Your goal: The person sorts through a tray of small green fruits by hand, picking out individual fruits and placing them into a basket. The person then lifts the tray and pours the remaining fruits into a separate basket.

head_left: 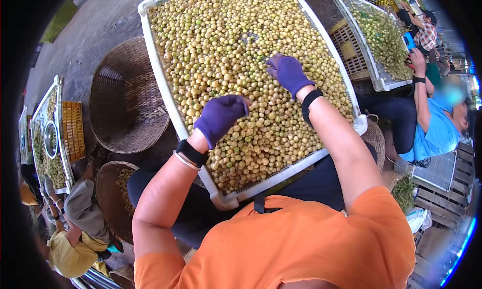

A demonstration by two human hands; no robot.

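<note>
A white-framed mesh tray point(164, 83) lies before me, heaped with small round yellow-green fruits point(221, 43). Both my hands wear purple gloves with bare-looking fingertips. My left hand point(221, 117) hovers over the left middle of the heap, its fingers curled together; whatever they hold is hidden. Farther up and to the right, my right hand point(290, 74) touches the fruits with bent, closed fingers, and I cannot make out what is between them. Near the right fingertips, a small dark patch of mesh point(248, 37) shows through the fruits.
Left of the tray stands a large wicker basket point(108, 83); below it, another basket point(108, 188) holds some fruits. A person in blue point(434, 133) works at a second fruit tray point(384, 83) on the right. Another person point(73, 254) sits at lower left near a yellow crate point(74, 131).
</note>
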